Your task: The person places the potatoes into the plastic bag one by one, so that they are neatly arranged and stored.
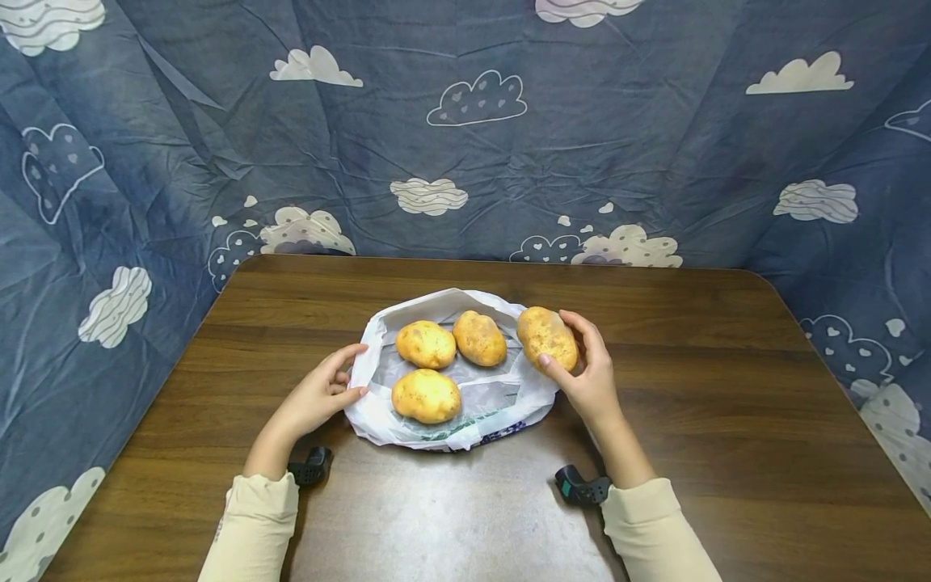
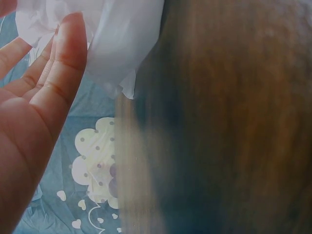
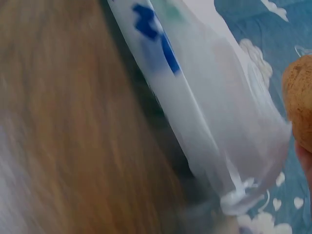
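Observation:
A white plastic bag (image 1: pixel 451 436) lies with its mouth open on the table; three yellow-brown potatoes are inside, one potato (image 1: pixel 426 344) at back left, another potato (image 1: pixel 480 339) beside it, and a third potato (image 1: pixel 426 396) in front. My left hand (image 1: pixel 320 396) holds the bag's left rim, thumb and forefinger apart; part of that hand (image 2: pixel 44 97) shows against the plastic in the left wrist view. Above the bag's right rim, my right hand (image 1: pixel 592 376) grips a fourth potato (image 1: pixel 547 335) between thumb and fingers. That potato (image 3: pixel 300 102) is partly cut off in the right wrist view.
The brown wooden table (image 1: pixel 727 388) extends on both sides of the bag. Behind it hangs a blue cloth (image 1: pixel 582 162) with white clouds. A black wrist device sits on each arm, the left device (image 1: pixel 311 466) and right device (image 1: pixel 582 487).

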A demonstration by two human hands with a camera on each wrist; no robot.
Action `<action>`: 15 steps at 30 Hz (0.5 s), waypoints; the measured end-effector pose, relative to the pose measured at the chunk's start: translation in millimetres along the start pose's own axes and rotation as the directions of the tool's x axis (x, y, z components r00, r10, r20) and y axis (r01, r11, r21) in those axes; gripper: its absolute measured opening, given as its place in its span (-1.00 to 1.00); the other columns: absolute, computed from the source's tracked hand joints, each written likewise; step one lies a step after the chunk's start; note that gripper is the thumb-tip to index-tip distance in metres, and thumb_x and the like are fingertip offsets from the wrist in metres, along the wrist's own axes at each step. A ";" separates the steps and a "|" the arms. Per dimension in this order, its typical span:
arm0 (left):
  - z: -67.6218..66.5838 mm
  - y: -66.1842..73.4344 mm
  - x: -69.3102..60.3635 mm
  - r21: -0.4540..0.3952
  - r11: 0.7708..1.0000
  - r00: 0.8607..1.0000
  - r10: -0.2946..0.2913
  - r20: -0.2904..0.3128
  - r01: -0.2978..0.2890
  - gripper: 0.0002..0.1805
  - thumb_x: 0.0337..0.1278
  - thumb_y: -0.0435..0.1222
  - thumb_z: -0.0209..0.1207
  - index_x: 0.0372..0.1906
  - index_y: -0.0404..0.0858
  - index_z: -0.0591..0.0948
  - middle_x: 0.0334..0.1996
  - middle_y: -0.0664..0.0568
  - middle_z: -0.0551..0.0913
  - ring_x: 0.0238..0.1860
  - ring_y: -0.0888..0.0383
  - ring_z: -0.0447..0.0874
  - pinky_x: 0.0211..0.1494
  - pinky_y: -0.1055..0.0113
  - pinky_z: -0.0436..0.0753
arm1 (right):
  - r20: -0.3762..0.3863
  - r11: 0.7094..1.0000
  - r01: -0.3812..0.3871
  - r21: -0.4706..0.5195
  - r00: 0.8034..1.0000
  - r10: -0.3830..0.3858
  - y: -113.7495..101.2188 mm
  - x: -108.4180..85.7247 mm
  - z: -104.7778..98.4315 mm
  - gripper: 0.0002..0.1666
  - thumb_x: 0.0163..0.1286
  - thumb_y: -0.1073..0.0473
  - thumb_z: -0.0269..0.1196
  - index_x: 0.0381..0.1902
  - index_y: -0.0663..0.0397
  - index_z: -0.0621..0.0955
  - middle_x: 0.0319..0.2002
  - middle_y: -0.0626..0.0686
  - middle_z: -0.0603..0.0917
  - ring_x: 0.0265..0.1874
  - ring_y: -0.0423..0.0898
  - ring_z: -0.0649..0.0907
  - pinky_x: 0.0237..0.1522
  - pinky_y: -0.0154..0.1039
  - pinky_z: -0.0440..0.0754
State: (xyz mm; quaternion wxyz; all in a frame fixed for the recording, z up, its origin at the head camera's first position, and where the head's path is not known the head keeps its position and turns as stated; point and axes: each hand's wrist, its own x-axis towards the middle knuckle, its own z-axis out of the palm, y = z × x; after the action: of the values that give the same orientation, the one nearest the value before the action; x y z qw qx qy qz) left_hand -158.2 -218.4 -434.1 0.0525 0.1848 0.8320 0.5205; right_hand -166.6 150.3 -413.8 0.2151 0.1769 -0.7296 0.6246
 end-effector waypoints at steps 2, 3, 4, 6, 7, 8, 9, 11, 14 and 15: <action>0.5 -0.8 -0.5 0.005 0.999 0.999 0.032 -0.011 -0.032 -0.38 0.03 -0.42 0.18 0.24 -0.31 0.24 0.05 -0.28 0.28 -0.32 0.09 0.45 -0.37 0.38 0.52 | 0.024 1.000 0.012 -0.012 1.000 -0.011 -3.2 -0.9 5.1 -0.28 -0.10 0.58 0.27 0.10 0.50 0.31 0.07 0.33 0.34 0.02 0.00 0.38 0.02 -0.40 0.34; 0.5 -0.9 -0.8 0.004 0.999 0.999 0.037 -0.014 -0.037 -0.38 0.04 -0.41 0.19 0.24 -0.30 0.25 0.05 -0.27 0.28 -0.33 0.10 0.45 -0.37 0.38 0.52 | 0.037 1.000 0.015 -0.019 0.999 -0.014 -4.8 -1.6 7.6 -0.27 -0.10 0.57 0.28 0.10 0.50 0.32 0.07 0.33 0.34 0.03 -0.01 0.38 0.03 -0.40 0.34; 0.4 -1.0 -1.0 0.006 0.999 0.999 0.038 -0.015 -0.038 -0.38 0.04 -0.41 0.18 0.24 -0.30 0.25 0.04 -0.27 0.28 -0.33 0.11 0.44 -0.38 0.39 0.52 | 0.050 0.999 0.017 -0.027 0.999 -0.016 -6.3 -2.3 10.0 -0.27 -0.10 0.57 0.29 0.10 0.49 0.32 0.08 0.33 0.34 0.04 0.00 0.37 0.03 -0.40 0.34; 0.1 -0.9 -0.8 0.006 1.000 1.000 0.022 -0.010 -0.022 -0.38 0.04 -0.42 0.18 0.24 -0.29 0.24 0.06 -0.27 0.28 -0.31 0.09 0.44 -0.36 0.38 0.52 | 0.073 0.999 0.017 -0.038 0.997 -0.014 -9.5 -3.8 14.8 -0.27 -0.10 0.55 0.30 0.11 0.48 0.32 0.09 0.33 0.34 0.07 0.00 0.36 0.05 -0.38 0.34; -0.1 -0.7 -0.7 0.007 1.000 1.000 0.011 -0.008 -0.011 -0.37 0.04 -0.43 0.18 0.25 -0.30 0.24 0.06 -0.28 0.28 -0.31 0.07 0.44 -0.35 0.37 0.53 | 0.085 0.999 0.019 -0.050 0.996 -0.015 -11.0 -4.7 17.2 -0.27 -0.10 0.54 0.31 0.10 0.47 0.33 0.09 0.32 0.34 0.07 0.02 0.36 0.04 -0.38 0.35; -0.4 0.1 -0.4 0.004 1.000 1.000 -0.011 0.001 0.011 -0.36 0.04 -0.42 0.18 0.26 -0.30 0.23 0.09 -0.28 0.26 -0.29 0.06 0.44 -0.33 0.37 0.53 | 0.097 0.998 0.018 -0.055 0.995 -0.013 -12.2 -5.5 19.7 -0.26 -0.10 0.53 0.32 0.10 0.46 0.33 0.09 0.32 0.34 0.07 0.03 0.36 0.04 -0.37 0.35; -0.5 0.3 -0.1 0.003 1.000 1.000 -0.024 0.003 0.024 -0.36 0.04 -0.44 0.18 0.26 -0.31 0.22 0.09 -0.29 0.26 -0.29 0.05 0.44 -0.33 0.37 0.53 | 0.109 0.998 0.019 -0.063 0.994 -0.012 -13.3 -6.5 21.9 -0.27 -0.10 0.52 0.33 0.10 0.46 0.34 0.08 0.32 0.35 0.06 0.04 0.37 0.03 -0.37 0.36; -0.5 1.0 0.5 0.001 0.999 0.999 -0.039 0.008 0.039 -0.35 0.04 -0.46 0.17 0.26 -0.33 0.21 0.10 -0.31 0.26 -0.27 0.02 0.44 -0.31 0.37 0.53 | 0.133 0.997 0.020 -0.077 0.991 -0.010 -14.9 -8.2 26.3 -0.27 -0.10 0.50 0.34 0.09 0.45 0.35 0.07 0.31 0.36 0.05 0.07 0.38 0.01 -0.37 0.37; 0.1 2.1 0.8 -0.007 0.999 0.999 -0.045 0.006 0.045 -0.34 0.03 -0.47 0.18 0.27 -0.36 0.20 0.09 -0.31 0.26 -0.27 0.01 0.44 -0.31 0.37 0.53 | 0.175 0.996 0.020 -0.088 0.985 -0.004 -15.2 -10.2 31.6 -0.27 -0.09 0.47 0.36 0.09 0.43 0.35 0.08 0.29 0.37 0.04 0.08 0.39 0.00 -0.36 0.38; 0.2 2.5 0.9 -0.009 0.999 0.999 -0.043 0.003 0.043 -0.33 0.03 -0.47 0.18 0.27 -0.36 0.20 0.09 -0.31 0.26 -0.28 0.01 0.43 -0.32 0.36 0.53 | 0.186 0.996 0.018 -0.092 0.983 0.000 -15.0 -10.7 33.0 -0.27 -0.09 0.47 0.36 0.10 0.42 0.35 0.08 0.28 0.37 0.05 0.08 0.39 0.01 -0.36 0.37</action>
State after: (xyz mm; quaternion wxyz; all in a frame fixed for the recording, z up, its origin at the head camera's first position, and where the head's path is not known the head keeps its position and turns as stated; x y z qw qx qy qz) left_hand -158.3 -217.0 -431.9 0.0659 0.1673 0.8334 0.5226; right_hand -152.7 115.2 -411.2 0.1570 0.2275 -0.7741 0.5695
